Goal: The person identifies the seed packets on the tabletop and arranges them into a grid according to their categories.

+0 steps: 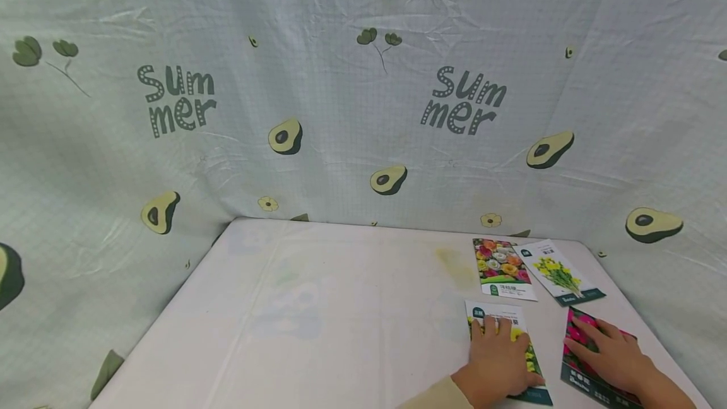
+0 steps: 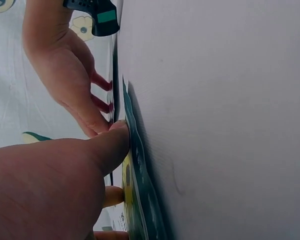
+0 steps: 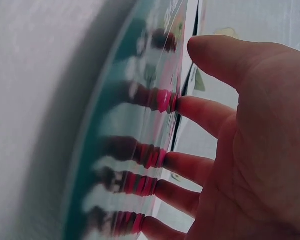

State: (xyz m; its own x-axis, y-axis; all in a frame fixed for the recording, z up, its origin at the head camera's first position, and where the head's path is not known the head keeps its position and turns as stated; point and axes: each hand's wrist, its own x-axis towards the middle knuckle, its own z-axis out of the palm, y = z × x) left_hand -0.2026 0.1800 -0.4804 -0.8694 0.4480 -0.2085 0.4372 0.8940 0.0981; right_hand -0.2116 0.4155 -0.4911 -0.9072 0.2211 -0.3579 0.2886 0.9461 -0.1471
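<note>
Two flower seed packets lie side by side under the hands at the right of the table. My left hand (image 1: 498, 355) rests on the one with yellow flowers (image 1: 514, 313), its fingers spread over the picture. In the left wrist view the thumb (image 2: 112, 142) touches the packet's face near its dark green end. My right hand (image 1: 616, 358) lies across the packet with pink flowers (image 1: 585, 380). The right wrist view has the fingertips of that hand (image 3: 260, 115) on the glossy front, with their reflections showing; the thumb is held apart from the other fingers.
Behind the hands lie a packet with multicoloured flowers (image 1: 502, 264) and a slanted white one with a yellow bouquet (image 1: 559, 273), close together. The white table (image 1: 341, 333) extends to the left. A cloth printed with avocados (image 1: 341, 81) hangs along its back and sides.
</note>
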